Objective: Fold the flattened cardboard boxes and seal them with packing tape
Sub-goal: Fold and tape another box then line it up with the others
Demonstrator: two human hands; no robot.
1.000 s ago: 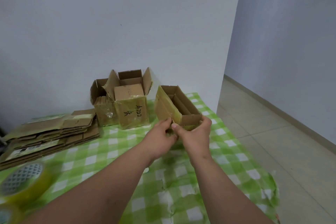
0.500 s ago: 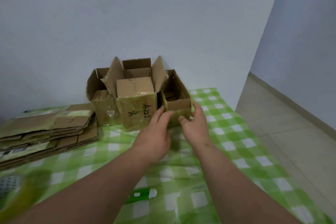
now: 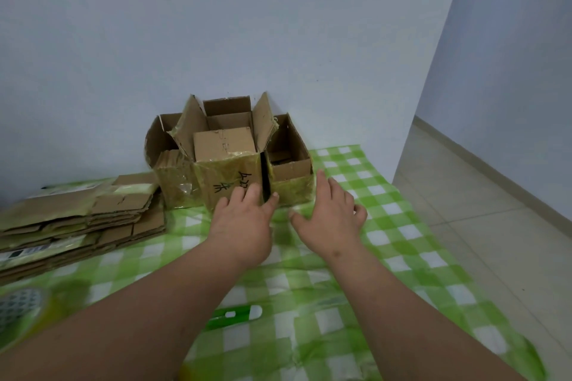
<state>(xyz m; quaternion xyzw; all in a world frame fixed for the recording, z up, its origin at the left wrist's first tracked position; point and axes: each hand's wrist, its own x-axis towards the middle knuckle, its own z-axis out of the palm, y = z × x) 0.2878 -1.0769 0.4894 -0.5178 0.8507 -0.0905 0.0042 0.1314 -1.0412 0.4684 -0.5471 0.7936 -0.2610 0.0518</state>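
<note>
On green checked tablecloth [image 3: 387,226], small open cardboard box [image 3: 291,176] beside marked box [image 3: 229,176], left hand [image 3: 241,226] and right hand [image 3: 328,219] spread, empty, flattened boxes [image 3: 77,219] left

Upright boxes [image 3: 229,161] and flattened stack [image 3: 77,219] block the back; near tablecloth [image 3: 387,235] lies free.

Two bare forearms, no sleeves anywhere up to the frame's lower edge. Bare left hand [image 3: 244,227] and bare right hand [image 3: 329,219], without gloves, rings, watch or wristband. Short, unpainted fingernails on the fingers [image 3: 273,197]. Small dark mark near the right wrist. Nothing worn on either arm; no clothing in view at all.
</note>
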